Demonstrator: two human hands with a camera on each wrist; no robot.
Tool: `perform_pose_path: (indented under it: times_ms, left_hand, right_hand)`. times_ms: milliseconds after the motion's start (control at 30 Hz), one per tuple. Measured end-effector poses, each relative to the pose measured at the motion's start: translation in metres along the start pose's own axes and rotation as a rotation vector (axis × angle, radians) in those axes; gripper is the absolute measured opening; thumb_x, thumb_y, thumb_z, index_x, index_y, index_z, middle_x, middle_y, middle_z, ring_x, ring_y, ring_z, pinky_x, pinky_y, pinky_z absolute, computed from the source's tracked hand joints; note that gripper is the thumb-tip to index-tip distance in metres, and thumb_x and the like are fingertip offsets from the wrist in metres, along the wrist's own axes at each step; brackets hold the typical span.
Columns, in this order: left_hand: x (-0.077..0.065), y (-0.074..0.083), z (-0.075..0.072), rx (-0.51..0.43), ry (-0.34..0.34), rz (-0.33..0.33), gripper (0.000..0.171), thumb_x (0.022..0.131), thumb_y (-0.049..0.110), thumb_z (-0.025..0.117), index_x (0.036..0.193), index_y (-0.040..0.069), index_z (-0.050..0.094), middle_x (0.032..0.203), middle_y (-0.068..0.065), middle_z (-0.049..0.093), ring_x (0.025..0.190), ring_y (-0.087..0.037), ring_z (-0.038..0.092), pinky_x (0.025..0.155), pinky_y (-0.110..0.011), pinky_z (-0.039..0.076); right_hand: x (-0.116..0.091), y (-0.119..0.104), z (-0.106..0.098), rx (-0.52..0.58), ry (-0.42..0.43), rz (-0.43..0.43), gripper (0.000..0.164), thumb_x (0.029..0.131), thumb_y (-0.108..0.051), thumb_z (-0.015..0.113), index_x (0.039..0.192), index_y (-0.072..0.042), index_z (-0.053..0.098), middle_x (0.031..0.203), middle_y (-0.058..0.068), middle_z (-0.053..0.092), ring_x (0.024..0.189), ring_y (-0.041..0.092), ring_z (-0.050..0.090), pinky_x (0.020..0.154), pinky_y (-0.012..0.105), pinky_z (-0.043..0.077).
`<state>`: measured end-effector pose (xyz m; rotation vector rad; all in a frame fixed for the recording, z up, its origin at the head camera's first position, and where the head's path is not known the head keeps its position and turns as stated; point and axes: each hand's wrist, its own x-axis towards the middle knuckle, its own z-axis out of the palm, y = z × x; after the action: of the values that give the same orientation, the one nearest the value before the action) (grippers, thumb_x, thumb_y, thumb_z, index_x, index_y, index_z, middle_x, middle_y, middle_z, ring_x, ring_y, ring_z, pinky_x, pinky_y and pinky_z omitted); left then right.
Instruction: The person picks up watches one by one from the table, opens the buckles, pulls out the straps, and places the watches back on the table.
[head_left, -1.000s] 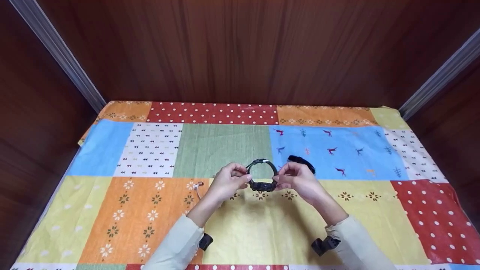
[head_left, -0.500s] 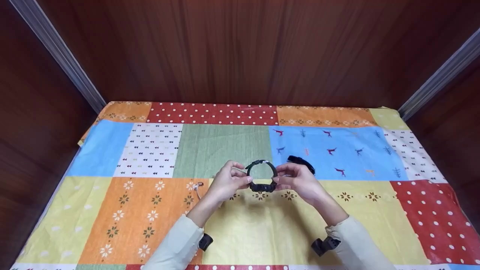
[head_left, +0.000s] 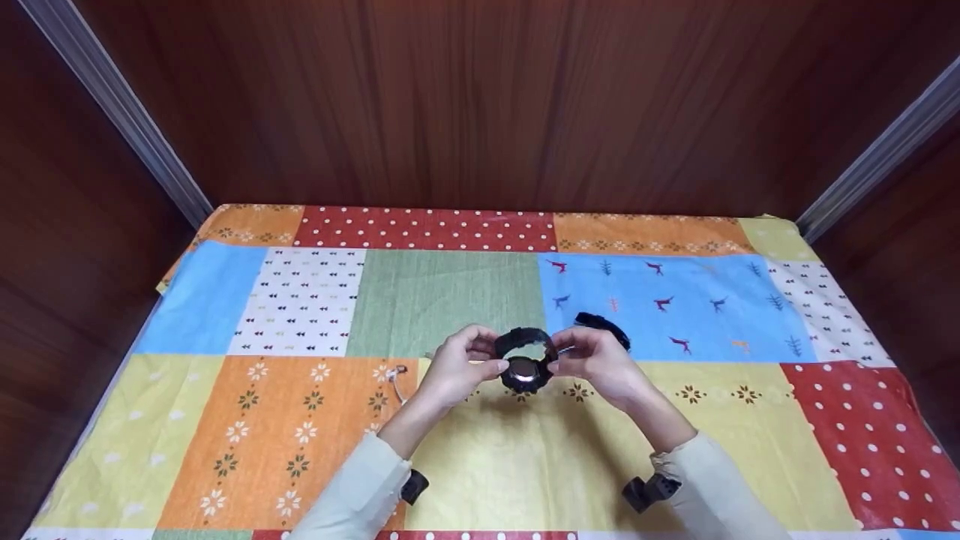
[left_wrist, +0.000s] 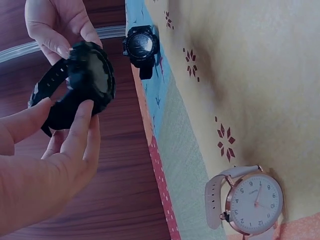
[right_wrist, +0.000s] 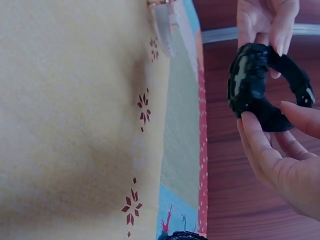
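A black wristwatch [head_left: 521,373] with its strap in a loop is held in the air between both hands. My left hand [head_left: 459,367] pinches its left side between thumb and fingers. On its right side, my right hand [head_left: 601,363] grips it the same way. In the left wrist view, the watch [left_wrist: 95,75] shows a thick round case and a strap with holes; it is slightly blurred. A metal buckle appears on the strap [right_wrist: 300,90] in the right wrist view.
Beyond my right hand, a second black watch [head_left: 602,328] lies on the patchwork tablecloth [head_left: 450,292]. A watch with a white dial, rose-gold case and pale strap [left_wrist: 255,204] lies to the left. Dark wood panels [head_left: 480,105] enclose the table's back and sides.
The held watch has tilted from an edge-on loop, so the round disc of its case and the strap's width now show. Both hands keep their hold and stay nearly in place.
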<state>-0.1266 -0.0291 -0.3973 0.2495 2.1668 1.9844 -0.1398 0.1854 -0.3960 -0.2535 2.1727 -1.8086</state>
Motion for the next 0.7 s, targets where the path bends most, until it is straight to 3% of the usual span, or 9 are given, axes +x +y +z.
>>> perform_pose_path:
  times_ms: [333,700]
  left_hand:
    - [-0.0014,0.0048,0.0039,0.144,0.044,0.059,0.024,0.075,-0.003,0.068,0.098,-0.001,0.060,0.095,-0.011,0.063,0.093,-0.027,0.059,0.089,-0.045,0.041]
    - [-0.0022,0.0061,0.0036,0.203,0.066,0.088,0.023,0.076,-0.004,0.068,0.097,-0.001,0.060,0.094,-0.011,0.063,0.093,-0.027,0.059,0.088,-0.044,0.042]
  right_hand:
    - [-0.0017,-0.0048,0.0012,-0.043,0.030,-0.045,0.028,0.070,0.015,0.067,0.097,0.014,0.058,0.092,0.018,0.062,0.089,0.029,0.061,0.076,0.030,0.052]
    - [-0.0015,-0.0077,0.0013,-0.091,0.026,-0.077,0.028,0.071,0.012,0.068,0.098,0.012,0.059,0.094,0.019,0.062,0.091,0.032,0.061,0.076,0.029,0.051]
